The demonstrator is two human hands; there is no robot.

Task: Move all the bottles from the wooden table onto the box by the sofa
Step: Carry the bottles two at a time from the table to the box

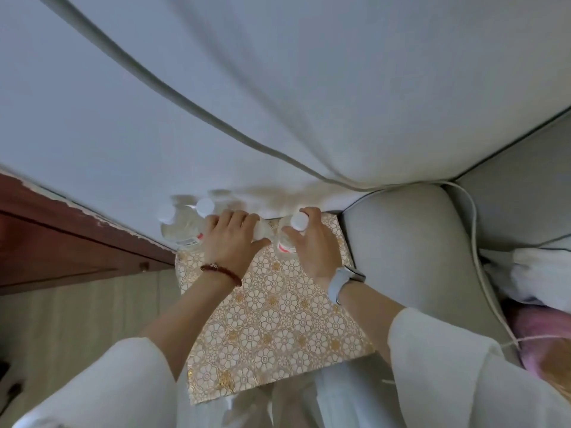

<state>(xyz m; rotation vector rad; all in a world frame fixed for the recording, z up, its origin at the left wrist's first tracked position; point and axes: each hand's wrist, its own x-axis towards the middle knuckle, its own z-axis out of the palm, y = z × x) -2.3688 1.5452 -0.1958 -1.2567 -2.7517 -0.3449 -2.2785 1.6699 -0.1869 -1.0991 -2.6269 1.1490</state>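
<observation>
Both hands are working at the far edge of the box (272, 307). Left hand (230, 242) is wrapping curled fingers over a clear bottle (262, 231) — its cap is hidden, so its lean is unclear. Right hand (312, 242) is pinching a second bottle (285, 242) just below its white cap (299, 220), thumb on the near side, fingers curled behind.

That second bottle is standing upright on the box, long axis vertical, cap pointing up toward the camera. Two more bottles (182, 223) are standing on the box's far left corner, caps up, touching each other, against the white cloth (278, 88) behind the box. Sofa (401, 242) is sitting just right of the box.

Judgement: clear thin plastic, apparently filled — moderately heavy, smooth, walls likely giving under a squeeze. Neck or upper body looks the firmest place to hold.
</observation>
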